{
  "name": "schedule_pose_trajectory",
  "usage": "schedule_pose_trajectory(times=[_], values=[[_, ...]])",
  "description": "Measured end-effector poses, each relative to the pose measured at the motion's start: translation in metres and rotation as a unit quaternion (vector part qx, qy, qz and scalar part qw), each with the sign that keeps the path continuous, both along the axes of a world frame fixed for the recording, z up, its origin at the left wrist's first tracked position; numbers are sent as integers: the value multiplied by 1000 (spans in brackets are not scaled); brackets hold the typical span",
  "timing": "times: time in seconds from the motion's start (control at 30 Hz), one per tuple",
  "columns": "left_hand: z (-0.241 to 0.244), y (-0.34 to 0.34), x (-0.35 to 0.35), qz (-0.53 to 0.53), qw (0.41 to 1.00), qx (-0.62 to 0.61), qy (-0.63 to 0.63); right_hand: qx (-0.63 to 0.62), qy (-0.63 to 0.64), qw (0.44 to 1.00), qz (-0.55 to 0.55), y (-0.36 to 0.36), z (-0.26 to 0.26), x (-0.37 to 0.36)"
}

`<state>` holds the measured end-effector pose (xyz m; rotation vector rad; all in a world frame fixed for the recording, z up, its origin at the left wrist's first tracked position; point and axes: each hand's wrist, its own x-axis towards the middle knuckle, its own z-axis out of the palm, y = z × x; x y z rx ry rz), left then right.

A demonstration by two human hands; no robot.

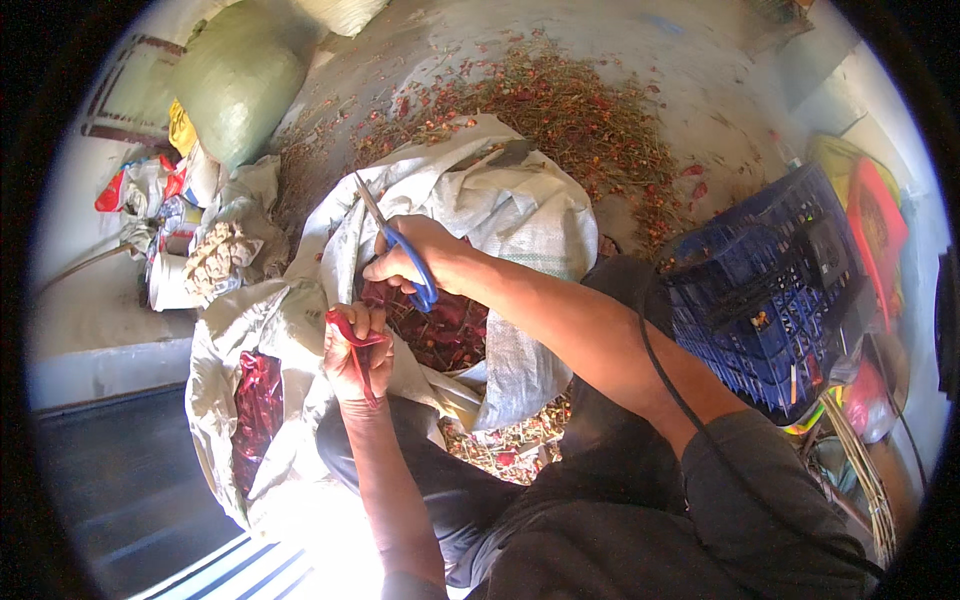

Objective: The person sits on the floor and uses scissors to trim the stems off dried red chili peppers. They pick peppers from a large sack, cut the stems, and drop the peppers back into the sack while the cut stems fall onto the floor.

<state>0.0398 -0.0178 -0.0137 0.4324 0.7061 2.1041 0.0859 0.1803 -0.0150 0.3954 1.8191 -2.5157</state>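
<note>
My left hand [358, 352] holds a dried red chili pepper [352, 336] over the near edge of a white woven sack. In my right hand [412, 255] is a pair of blue-handled scissors [411, 255], its blades pointing up and to the left, above the sack. The big white woven sack [525, 217] stands open before me with its rim folded down and dark red chilies [442, 330] inside. A second white woven sack [214, 337] to its left holds shiny red chilies [257, 412].
Chili stems and bits [570, 112] lie heaped on the floor beyond the sacks. A blue plastic crate [757, 300] stands on the right, with a bundle of sticks [862, 472] nearer me. At the left are a full greenish sack [240, 82], a white bucket [171, 281] and assorted bags.
</note>
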Motion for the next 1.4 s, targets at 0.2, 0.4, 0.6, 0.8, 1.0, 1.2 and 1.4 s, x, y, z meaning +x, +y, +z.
schedule_pose_trajectory(times=[0.2, 0.4, 0.6, 0.8, 1.0, 1.2, 1.4], values=[[0, -15, 18, 167, 982, -63, -60, -50, 15, 986, -159, -12, 6, 2], [-27, -5, 34, 244, 949, -196, 34, -170, -15, 976, -134, -27, -3, 7], [-12, 13, 36, 251, 937, -217, 108, 20, 24, 998, -52, -46, -10, 18], [-3, -7, 22, 329, 868, -316, 197, 365, 73, 927, -51, -54, -14, 32], [18, -21, 7, 367, 819, -395, 195, 504, 132, 854, -6, -51, 1, 52], [22, -23, 11, 264, 826, -452, 208, 594, 146, 791, -6, -55, -5, 53], [23, -20, 14, 230, 809, -464, 276, 505, 134, 852, 39, -52, -5, 48]])
